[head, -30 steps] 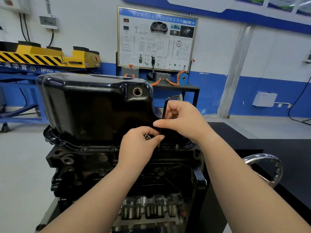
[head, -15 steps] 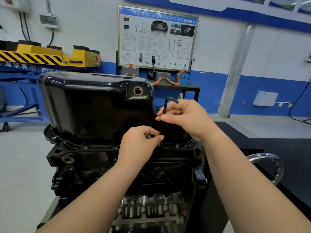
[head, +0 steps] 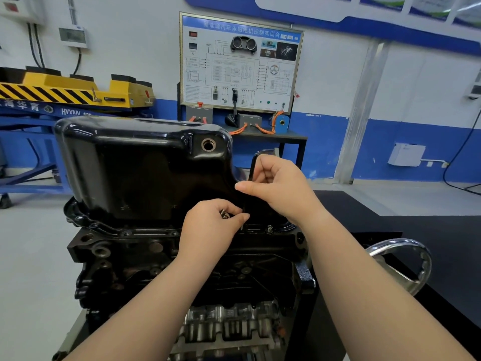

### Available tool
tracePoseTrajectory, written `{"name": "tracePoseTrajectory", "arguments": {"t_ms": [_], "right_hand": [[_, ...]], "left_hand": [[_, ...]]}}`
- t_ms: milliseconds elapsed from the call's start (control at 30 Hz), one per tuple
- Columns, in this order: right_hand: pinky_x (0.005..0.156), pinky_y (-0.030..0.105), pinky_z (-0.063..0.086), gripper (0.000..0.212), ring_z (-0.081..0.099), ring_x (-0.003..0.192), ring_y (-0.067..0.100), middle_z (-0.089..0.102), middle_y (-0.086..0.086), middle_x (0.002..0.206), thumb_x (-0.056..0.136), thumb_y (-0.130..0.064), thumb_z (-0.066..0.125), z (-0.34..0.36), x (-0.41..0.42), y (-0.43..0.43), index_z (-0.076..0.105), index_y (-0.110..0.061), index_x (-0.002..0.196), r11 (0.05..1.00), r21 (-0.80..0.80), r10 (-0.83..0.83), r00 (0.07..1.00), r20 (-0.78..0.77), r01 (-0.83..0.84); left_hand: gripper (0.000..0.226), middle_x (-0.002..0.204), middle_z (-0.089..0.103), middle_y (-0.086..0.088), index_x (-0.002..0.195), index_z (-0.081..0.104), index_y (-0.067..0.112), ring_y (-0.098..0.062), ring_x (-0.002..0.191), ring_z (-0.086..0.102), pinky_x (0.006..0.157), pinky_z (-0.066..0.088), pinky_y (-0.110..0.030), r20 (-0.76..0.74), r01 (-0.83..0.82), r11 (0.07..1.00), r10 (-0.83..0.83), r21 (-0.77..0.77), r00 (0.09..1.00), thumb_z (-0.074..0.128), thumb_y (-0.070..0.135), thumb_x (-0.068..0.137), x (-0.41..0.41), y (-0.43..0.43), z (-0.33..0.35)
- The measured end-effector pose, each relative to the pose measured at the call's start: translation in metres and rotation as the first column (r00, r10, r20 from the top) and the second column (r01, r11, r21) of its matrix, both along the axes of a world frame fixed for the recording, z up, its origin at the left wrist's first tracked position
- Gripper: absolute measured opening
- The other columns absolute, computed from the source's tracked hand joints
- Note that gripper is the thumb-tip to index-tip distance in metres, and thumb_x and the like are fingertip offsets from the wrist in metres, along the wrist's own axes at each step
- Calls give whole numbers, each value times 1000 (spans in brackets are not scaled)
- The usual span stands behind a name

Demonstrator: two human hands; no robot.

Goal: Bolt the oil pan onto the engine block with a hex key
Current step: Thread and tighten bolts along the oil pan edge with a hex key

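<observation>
A glossy black oil pan point(head: 135, 168) sits upside down on the dark engine block point(head: 125, 259), its flange lined with bolt holes. My right hand point(head: 281, 188) grips a black L-shaped hex key point(head: 253, 165), which stands upright with its lower end down at the flange beside the pan's right slope. My left hand point(head: 212, 225) is curled just below, pinching small silver bolts point(head: 224, 214) between thumb and fingers and touching the key's shaft. One bolt point(head: 270, 227) stands in the flange to the right.
A chrome handwheel point(head: 406, 264) sticks out at the block's right, over a black mat point(head: 429, 230). Behind stand a wiring training board point(head: 240, 63) on a dark table and a yellow-and-black lift point(head: 67, 89) on a blue frame.
My right hand has turned on the hex key, its fingers shifting around the short upper arm. My left hand has stayed at the flange with the bolts.
</observation>
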State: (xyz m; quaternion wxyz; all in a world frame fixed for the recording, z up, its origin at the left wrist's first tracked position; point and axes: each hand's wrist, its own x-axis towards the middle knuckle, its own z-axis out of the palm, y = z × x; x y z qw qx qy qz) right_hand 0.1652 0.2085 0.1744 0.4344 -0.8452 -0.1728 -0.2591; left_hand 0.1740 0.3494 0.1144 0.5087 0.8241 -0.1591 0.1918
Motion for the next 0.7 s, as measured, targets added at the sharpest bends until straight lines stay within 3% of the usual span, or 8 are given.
{"name": "tracePoseTrajectory", "arguments": {"t_ms": [67, 167, 267, 400, 600, 700], "right_hand": [[66, 26, 50, 15, 51, 62, 6, 59, 6, 64, 77, -27, 75, -1, -2, 2, 63, -20, 74, 999, -33, 11, 1000, 11, -11], [69, 17, 47, 2, 54, 67, 2, 63, -2, 71, 83, -26, 69, 0, -4, 1, 67, -27, 83, 997, -66, 30, 1000, -3, -30], [78, 16, 50, 12, 62, 80, 1, 68, -10, 81, 88, -18, 63, 4, -5, -2, 69, -28, 92, 995, -66, 74, 996, -57, -78], [76, 4, 44, 17, 61, 81, -10, 70, -12, 84, 91, -11, 58, 6, -8, -1, 68, -23, 96, 991, -87, 97, 990, -101, -106], [91, 19, 46, 14, 66, 92, 0, 74, -7, 86, 91, -11, 58, 7, -10, -3, 68, -19, 95, 992, -62, 99, 986, -134, -108], [91, 20, 48, 13, 66, 91, -1, 74, -6, 86, 91, -12, 58, 6, -9, -4, 69, -19, 96, 992, -50, 106, 986, -129, -114]], "left_hand": [[22, 59, 60, 23, 57, 60, 38, 16, 67, 52, 48, 37, -4, 2, -12, 1000, 12, 8, 1000, 74, 35, 74, 0, -1, 0], [24, 58, 60, 21, 57, 59, 39, 6, 63, 55, 49, 32, -10, 5, -43, 999, 43, 22, 999, 74, 36, 75, -1, -2, 0], [21, 64, 62, 17, 59, 61, 37, 2, 65, 56, 51, 34, -14, 1, -55, 998, 55, 28, 999, 74, 36, 76, -2, -3, 1], [22, 66, 63, 15, 57, 62, 34, -1, 66, 56, 52, 37, -19, -17, -85, 995, 86, 47, 996, 74, 34, 75, -3, -3, 4], [20, 70, 62, 19, 61, 62, 35, 3, 68, 56, 55, 37, -14, -47, -84, 994, 87, 63, 995, 75, 32, 75, -7, -6, 7], [18, 70, 65, 14, 61, 63, 34, -1, 68, 58, 55, 39, -16, -41, -100, 992, 103, 70, 994, 74, 34, 76, -7, -6, 6]]}}
